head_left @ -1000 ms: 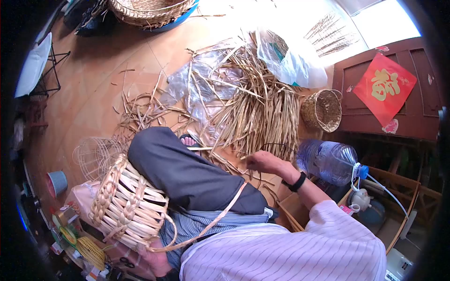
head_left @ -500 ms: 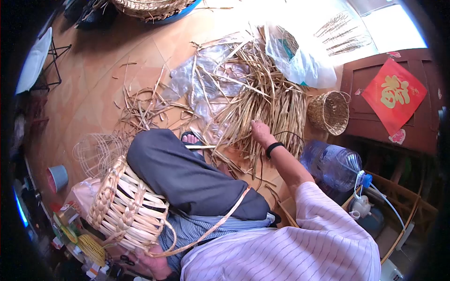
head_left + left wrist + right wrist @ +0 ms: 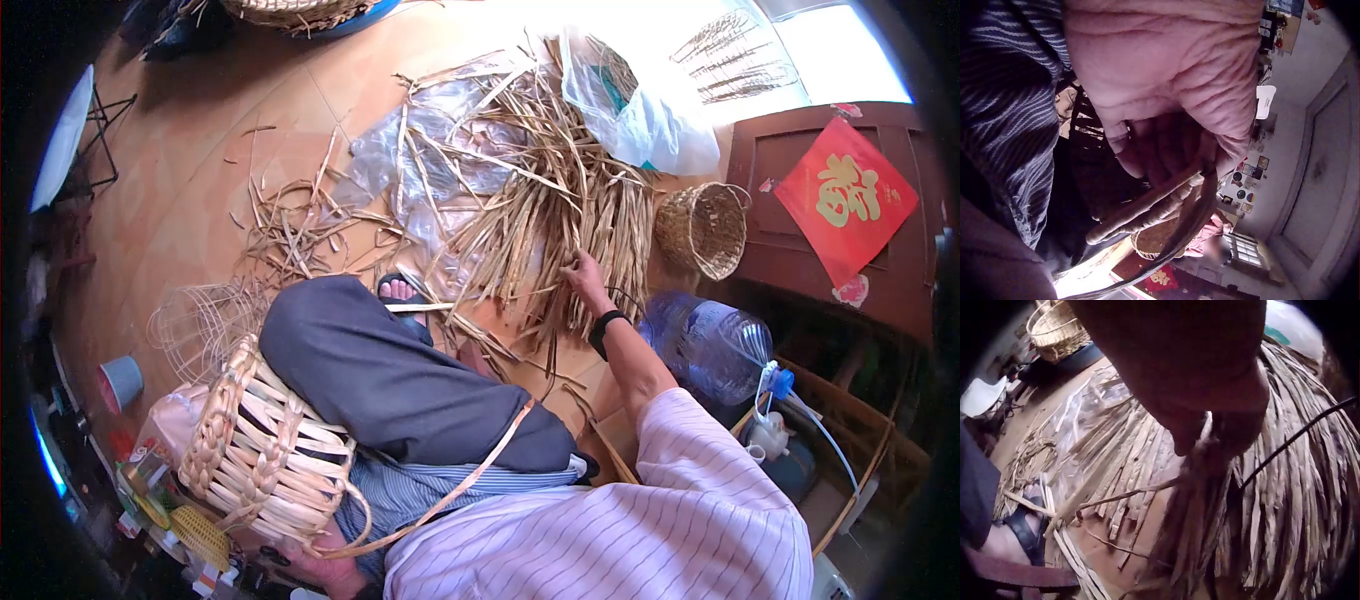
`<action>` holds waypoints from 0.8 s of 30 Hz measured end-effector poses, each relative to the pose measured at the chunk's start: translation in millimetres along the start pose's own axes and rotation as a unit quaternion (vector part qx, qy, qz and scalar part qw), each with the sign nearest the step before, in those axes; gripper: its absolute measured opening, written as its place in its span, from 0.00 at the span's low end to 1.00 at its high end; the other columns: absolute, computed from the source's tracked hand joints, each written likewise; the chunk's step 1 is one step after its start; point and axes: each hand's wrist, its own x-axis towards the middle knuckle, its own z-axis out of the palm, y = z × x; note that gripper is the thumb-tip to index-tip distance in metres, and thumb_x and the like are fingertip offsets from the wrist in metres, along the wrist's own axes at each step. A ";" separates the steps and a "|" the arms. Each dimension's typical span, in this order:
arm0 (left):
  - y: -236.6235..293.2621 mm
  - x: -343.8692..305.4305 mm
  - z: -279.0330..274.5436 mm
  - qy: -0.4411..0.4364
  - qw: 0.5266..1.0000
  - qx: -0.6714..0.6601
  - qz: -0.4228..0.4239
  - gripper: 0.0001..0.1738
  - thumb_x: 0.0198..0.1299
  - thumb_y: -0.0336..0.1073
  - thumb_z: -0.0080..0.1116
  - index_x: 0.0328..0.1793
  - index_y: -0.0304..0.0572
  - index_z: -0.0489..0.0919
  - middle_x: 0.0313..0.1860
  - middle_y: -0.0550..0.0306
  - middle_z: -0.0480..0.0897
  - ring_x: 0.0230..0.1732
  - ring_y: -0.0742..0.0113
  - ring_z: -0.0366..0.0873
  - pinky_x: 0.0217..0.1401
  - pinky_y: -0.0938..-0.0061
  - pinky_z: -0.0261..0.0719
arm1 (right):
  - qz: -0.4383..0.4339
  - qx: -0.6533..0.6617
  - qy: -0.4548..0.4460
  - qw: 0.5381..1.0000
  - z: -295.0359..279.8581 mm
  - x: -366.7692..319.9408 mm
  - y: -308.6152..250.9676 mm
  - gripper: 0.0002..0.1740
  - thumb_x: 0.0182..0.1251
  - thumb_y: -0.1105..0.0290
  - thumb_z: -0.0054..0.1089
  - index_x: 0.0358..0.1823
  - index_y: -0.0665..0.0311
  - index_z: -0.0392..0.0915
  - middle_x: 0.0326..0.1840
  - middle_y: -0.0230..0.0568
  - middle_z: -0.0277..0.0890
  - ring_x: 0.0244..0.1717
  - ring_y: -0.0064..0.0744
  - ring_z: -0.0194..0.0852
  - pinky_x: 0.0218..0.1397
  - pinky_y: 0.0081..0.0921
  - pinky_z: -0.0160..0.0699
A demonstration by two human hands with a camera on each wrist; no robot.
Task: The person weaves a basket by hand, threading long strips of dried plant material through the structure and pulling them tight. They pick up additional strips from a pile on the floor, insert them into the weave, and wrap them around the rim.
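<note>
A half-woven basket (image 3: 265, 445) of pale plant strips lies on its side by the person's lap. My left hand (image 3: 335, 572) grips it near the rim, its fingers partly hidden inside in the left wrist view. One long loose strip (image 3: 470, 477) runs from that rim across the thigh. Out over the floor, my right hand (image 3: 587, 278) reaches into a heap of dried plant strips (image 3: 625, 215). In the right wrist view, its thumb and fingers (image 3: 1188, 434) pinch strips at the heap's near side; how many is hidden in shadow.
A small woven basket (image 3: 703, 230) stands right of the heap, before a dark red cabinet (image 3: 780, 235). A large water bottle (image 3: 705, 345) lies near the right forearm. Clear plastic sheeting (image 3: 385, 150) and a white bag (image 3: 665, 130) lie around the heap. A wire frame (image 3: 205, 325) sits at left.
My right hand has moved forward from beside the knee onto the heap of strips, then slightly right. My left hand keeps its hold on the basket, which stays at the lap.
</note>
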 end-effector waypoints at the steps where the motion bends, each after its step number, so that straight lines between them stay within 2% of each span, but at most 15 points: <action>1: -0.1 0.7 1.3 -0.001 1.000 -0.017 -0.008 0.45 0.74 0.51 0.57 0.89 0.35 0.57 0.89 0.42 0.60 0.88 0.46 0.56 0.94 0.50 0.50 | -0.003 0.111 -0.008 0.994 -0.7 0.4 7.1 0.12 0.72 0.66 0.71 0.51 0.59 0.79 0.39 0.38 0.85 0.45 0.34 0.90 0.46 0.36 0.88; 2: -0.1 1.4 2.5 -0.002 0.999 -0.034 -0.015 0.46 0.73 0.50 0.58 0.89 0.36 0.57 0.89 0.42 0.59 0.89 0.45 0.56 0.94 0.49 0.50 | 0.081 0.206 -0.059 0.973 -6.1 -4.8 16.5 0.14 0.73 0.68 0.72 0.54 0.57 0.77 0.37 0.28 0.80 0.43 0.21 0.86 0.42 0.24 0.84; 5: -0.3 7.5 0.2 -0.022 0.998 -0.050 -0.023 0.46 0.73 0.51 0.59 0.88 0.36 0.57 0.89 0.41 0.59 0.88 0.45 0.56 0.93 0.49 0.52 | 0.094 0.338 -0.103 0.931 -25.7 -35.0 -15.5 0.21 0.72 0.68 0.72 0.61 0.57 0.73 0.37 0.28 0.79 0.36 0.22 0.84 0.35 0.18 0.79; 6: -0.7 7.7 0.8 -0.023 0.999 -0.030 -0.023 0.45 0.74 0.54 0.57 0.87 0.36 0.58 0.88 0.40 0.58 0.87 0.45 0.56 0.92 0.49 0.54 | 0.114 0.360 -0.080 0.923 -20.0 -35.6 -14.2 0.26 0.73 0.68 0.71 0.66 0.58 0.68 0.35 0.28 0.78 0.27 0.19 0.76 0.27 0.15 0.68; 9: -4.4 12.0 -1.1 -0.041 0.999 -0.023 -0.005 0.44 0.75 0.57 0.55 0.87 0.39 0.58 0.89 0.40 0.56 0.86 0.45 0.56 0.91 0.48 0.55 | 0.131 0.401 -0.118 0.899 -27.1 -44.6 -3.8 0.26 0.74 0.68 0.70 0.66 0.59 0.67 0.34 0.27 0.77 0.22 0.16 0.66 0.23 0.17 0.60; 10: -5.2 12.1 -1.9 -0.044 0.999 -0.030 -0.001 0.44 0.74 0.57 0.56 0.87 0.40 0.57 0.89 0.40 0.55 0.86 0.45 0.56 0.91 0.48 0.54 | 0.134 0.400 -0.121 0.899 -28.9 -47.7 -1.6 0.23 0.76 0.68 0.69 0.65 0.62 0.68 0.43 0.35 0.86 0.28 0.18 0.70 0.27 0.21 0.66; 13: -4.1 8.4 5.8 -0.043 0.998 -0.048 0.004 0.45 0.74 0.57 0.56 0.89 0.44 0.56 0.90 0.41 0.54 0.87 0.44 0.55 0.92 0.48 0.52 | 0.124 0.413 -0.132 0.893 -27.4 -54.6 0.8 0.16 0.78 0.71 0.65 0.59 0.61 0.68 0.48 0.41 0.89 0.26 0.17 0.68 0.26 0.21 0.64; 14: -4.2 6.8 8.6 -0.040 0.998 -0.053 0.005 0.46 0.74 0.57 0.56 0.90 0.44 0.55 0.90 0.41 0.53 0.87 0.44 0.54 0.92 0.48 0.52 | 0.122 0.406 -0.139 0.895 -27.4 -55.9 0.4 0.12 0.78 0.75 0.63 0.54 0.60 0.67 0.52 0.46 0.90 0.24 0.18 0.67 0.24 0.21 0.63; 17: -8.1 7.3 4.8 -0.036 0.997 -0.073 0.007 0.49 0.72 0.58 0.58 0.91 0.44 0.54 0.91 0.42 0.53 0.88 0.44 0.53 0.93 0.48 0.51 | 0.135 0.401 -0.128 0.897 -25.1 -57.0 3.4 0.11 0.78 0.76 0.61 0.53 0.59 0.69 0.48 0.41 0.90 0.21 0.15 0.63 0.21 0.17 0.57; 18: -9.5 10.8 -3.9 -0.041 0.995 -0.087 0.004 0.50 0.71 0.58 0.59 0.91 0.44 0.53 0.91 0.42 0.52 0.88 0.44 0.53 0.93 0.48 0.50 | 0.150 0.372 -0.106 0.910 -25.3 -57.3 2.5 0.09 0.78 0.75 0.63 0.48 0.60 0.70 0.46 0.40 0.90 0.22 0.17 0.68 0.22 0.18 0.63; 20: -10.5 13.6 -9.7 -0.037 0.994 -0.106 0.002 0.51 0.70 0.59 0.60 0.91 0.44 0.53 0.91 0.42 0.52 0.89 0.44 0.52 0.93 0.47 0.50 | 0.138 0.214 -0.064 0.965 -13.8 -46.0 24.7 0.09 0.75 0.75 0.66 0.45 0.61 0.71 0.40 0.41 0.88 0.24 0.23 0.74 0.24 0.24 0.70; 21: -10.7 13.5 -9.0 -0.028 0.993 -0.110 -0.001 0.51 0.70 0.59 0.60 0.91 0.44 0.53 0.91 0.42 0.52 0.89 0.44 0.52 0.93 0.47 0.50 | 0.130 0.132 -0.041 0.982 -11.4 -46.1 18.8 0.10 0.74 0.74 0.67 0.44 0.62 0.72 0.37 0.41 0.87 0.26 0.26 0.78 0.25 0.27 0.73; 22: -10.9 13.6 -8.1 -0.019 0.993 -0.115 -0.003 0.51 0.70 0.59 0.60 0.91 0.44 0.53 0.91 0.41 0.52 0.89 0.45 0.52 0.93 0.47 0.50 | 0.023 -0.156 0.003 0.988 -12.3 -50.3 14.9 0.10 0.68 0.76 0.68 0.43 0.65 0.73 0.38 0.49 0.83 0.31 0.44 0.86 0.32 0.42 0.83; 24: -11.2 15.0 -5.3 -0.003 0.992 -0.123 -0.009 0.52 0.69 0.59 0.60 0.91 0.44 0.53 0.91 0.41 0.51 0.89 0.45 0.52 0.93 0.47 0.50 | -0.052 -0.279 0.050 0.958 0.5 -48.5 -6.8 0.11 0.65 0.77 0.65 0.46 0.65 0.74 0.42 0.54 0.80 0.36 0.55 0.86 0.37 0.49 0.84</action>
